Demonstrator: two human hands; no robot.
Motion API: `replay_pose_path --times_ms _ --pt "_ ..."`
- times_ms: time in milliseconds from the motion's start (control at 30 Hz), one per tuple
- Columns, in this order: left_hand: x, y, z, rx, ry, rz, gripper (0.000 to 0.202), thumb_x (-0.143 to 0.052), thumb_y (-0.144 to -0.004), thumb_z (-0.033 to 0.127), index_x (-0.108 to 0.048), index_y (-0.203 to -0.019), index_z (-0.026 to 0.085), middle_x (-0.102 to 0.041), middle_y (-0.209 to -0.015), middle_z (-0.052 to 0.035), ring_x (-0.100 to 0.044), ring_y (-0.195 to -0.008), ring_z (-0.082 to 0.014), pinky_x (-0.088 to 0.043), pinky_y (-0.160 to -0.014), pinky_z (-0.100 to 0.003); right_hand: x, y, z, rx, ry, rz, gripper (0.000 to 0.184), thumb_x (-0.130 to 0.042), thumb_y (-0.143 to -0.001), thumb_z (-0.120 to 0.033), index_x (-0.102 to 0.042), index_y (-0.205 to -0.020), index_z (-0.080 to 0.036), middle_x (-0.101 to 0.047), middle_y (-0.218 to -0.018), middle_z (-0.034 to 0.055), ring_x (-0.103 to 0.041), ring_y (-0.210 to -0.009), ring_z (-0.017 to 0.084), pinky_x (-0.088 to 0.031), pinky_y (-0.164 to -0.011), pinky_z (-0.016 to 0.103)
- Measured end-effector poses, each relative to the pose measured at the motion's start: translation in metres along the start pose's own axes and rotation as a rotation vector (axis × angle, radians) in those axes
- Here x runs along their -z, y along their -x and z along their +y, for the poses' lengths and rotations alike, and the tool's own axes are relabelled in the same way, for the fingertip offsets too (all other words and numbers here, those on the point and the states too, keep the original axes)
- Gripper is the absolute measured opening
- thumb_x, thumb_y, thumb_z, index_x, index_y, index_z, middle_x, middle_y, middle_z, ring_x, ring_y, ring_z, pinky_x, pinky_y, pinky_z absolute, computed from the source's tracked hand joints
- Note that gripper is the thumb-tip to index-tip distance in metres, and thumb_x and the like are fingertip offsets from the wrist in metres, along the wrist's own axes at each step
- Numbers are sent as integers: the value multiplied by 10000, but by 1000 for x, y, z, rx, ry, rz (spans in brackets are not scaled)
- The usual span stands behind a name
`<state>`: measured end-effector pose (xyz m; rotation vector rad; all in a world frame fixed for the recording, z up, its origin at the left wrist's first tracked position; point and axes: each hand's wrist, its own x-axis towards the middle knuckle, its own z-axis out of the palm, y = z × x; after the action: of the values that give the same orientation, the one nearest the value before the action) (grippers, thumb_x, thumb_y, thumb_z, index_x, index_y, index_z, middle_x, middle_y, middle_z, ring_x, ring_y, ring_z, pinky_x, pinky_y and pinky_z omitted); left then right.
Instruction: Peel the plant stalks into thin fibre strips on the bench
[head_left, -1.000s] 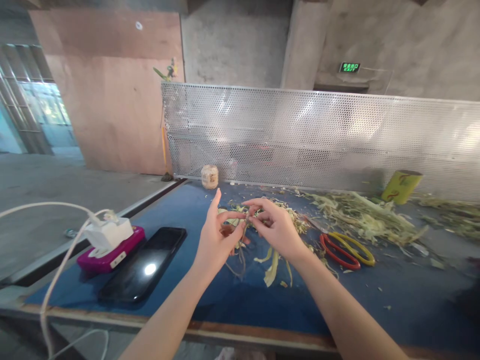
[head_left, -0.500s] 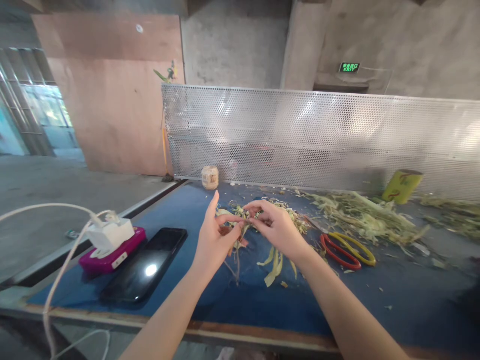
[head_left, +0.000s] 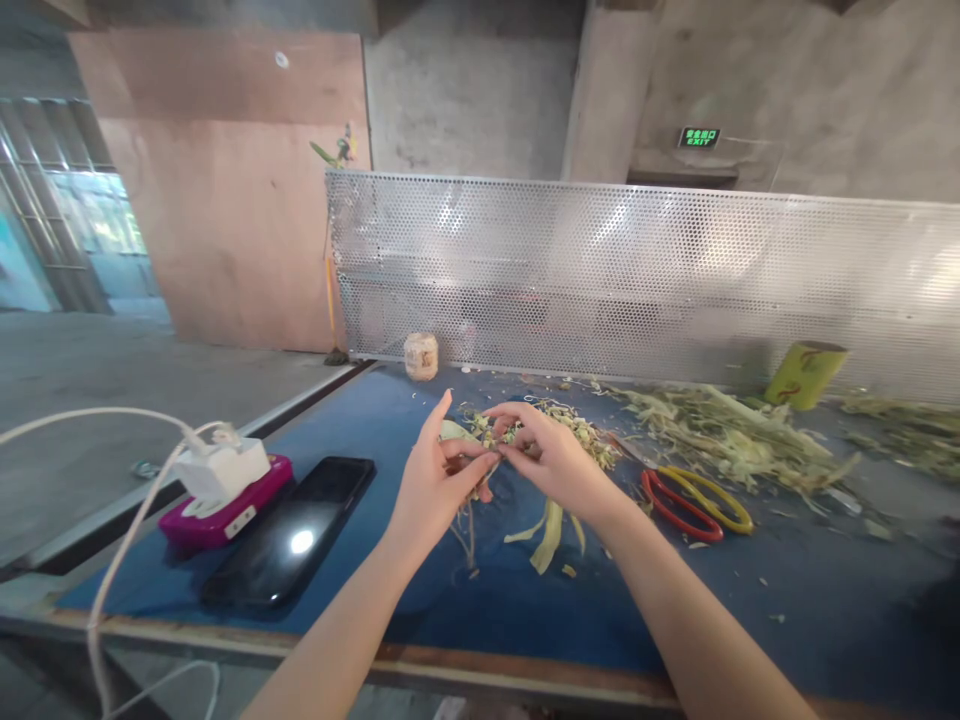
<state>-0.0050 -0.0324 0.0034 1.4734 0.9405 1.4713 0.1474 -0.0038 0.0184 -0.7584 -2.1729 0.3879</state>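
Both my hands are raised over the blue tabletop (head_left: 420,590), meeting at a small bundle of pale green husk strips (head_left: 487,432). My left hand (head_left: 435,490) pinches the bundle with thumb and fingers, its index finger stretched up. My right hand (head_left: 551,455) pinches the same bundle from the right, fingers curled. Thin strands hang from the bundle down towards the table (head_left: 469,530). Loose husk strips (head_left: 547,525) lie on the table just below my right wrist.
Red and yellow scissors (head_left: 694,500) lie to the right of my hands. Heaps of husks (head_left: 727,430) spread along the back right. A black phone (head_left: 292,535), a magenta box with a white charger (head_left: 221,480), a small jar (head_left: 421,356) and a yellow-green cup (head_left: 804,373) also sit here. A perforated metal screen (head_left: 637,280) backs the table.
My hands have drawn slightly closer together and a little further from me, still working the same bundle. The hanging strands have shifted a bit. Nothing else on the table has moved.
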Motion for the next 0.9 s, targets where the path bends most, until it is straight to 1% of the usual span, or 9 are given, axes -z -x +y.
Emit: replay_pose_path --times_ms 67,133,233,367,433,533,600,733,900 --pt "-1 0 2 -20 -5 4 852 -615 -700 261 -84 -1365 206 -632 -687 -20 -532 -423 -99 -401 -408 -211 0 0 0 -7 -40 5 329 -436 -805 -138 -436 -1112 -254 -548 -902 10 -525 -586 66 -460 -618 231" --pt "-2 1 3 -32 -15 11 827 -614 -698 262 -121 -1358 198 -627 -665 -14 -531 -421 -102 -405 -412 -215 0 0 1 -10 -11 29 312 -445 -805 -146 -449 -1097 -254 -557 -868 3 -525 -583 70 -455 -603 225" --pt "-2 2 5 -30 -29 15 817 -615 -696 264 -135 -1353 195 -607 -620 9 -531 -419 -106 -417 -424 -221 -1 1 0 -1 117 68 279 -458 -800 -153 -477 -1059 -257 -575 -853 2 -551 -654 97 -444 -609 229" --pt "-1 2 3 -33 -44 -10 815 -602 -710 278 -112 -1357 205 -598 -615 22 -536 -440 -107 -445 -460 -234 0 1 -2 81 235 59 199 -416 -822 -140 -542 -936 -244 -595 -893 9 -563 -786 125 -432 -674 242" --pt "0 2 0 -37 -45 -10 841 -611 -703 289 -91 -1360 207 -610 -651 15 -540 -454 -107 -464 -481 -248 0 1 -2 119 191 59 197 -413 -817 -116 -555 -888 -232 -599 -869 4 -559 -804 119 -425 -701 235" --pt "2 0 -3 -54 -43 23 894 -633 -683 284 -54 -1362 226 -630 -768 -10 -548 -483 -101 -492 -516 -268 1 0 -2 131 64 78 192 -437 -786 -77 -559 -837 -215 -594 -828 0 -552 -794 108 -422 -710 224" --pt "2 0 -5 -86 -67 53 865 -622 -695 270 -69 -1361 251 -634 -803 -12 -549 -490 -92 -493 -529 -262 1 -1 -1 103 -24 73 177 -446 -779 -80 -556 -828 -209 -585 -806 0 -551 -756 105 -429 -684 224" --pt "2 1 -5 -120 -155 82 830 -604 -714 263 -84 -1360 290 -658 -789 -7 -553 -483 -93 -491 -519 -260 2 -1 -2 13 -160 36 162 -451 -782 -102 -544 -864 -206 -572 -751 -6 -545 -674 96 -431 -605 213" --pt "1 2 -4 -167 -219 103 845 -615 -707 282 -86 -1365 269 -683 -771 -16 -614 -578 -142 -524 -574 -296 3 -1 -3 -43 -221 41 151 -478 -771 -115 -546 -872 -204 -512 -655 -32 -492 -574 74 -405 -549 202"
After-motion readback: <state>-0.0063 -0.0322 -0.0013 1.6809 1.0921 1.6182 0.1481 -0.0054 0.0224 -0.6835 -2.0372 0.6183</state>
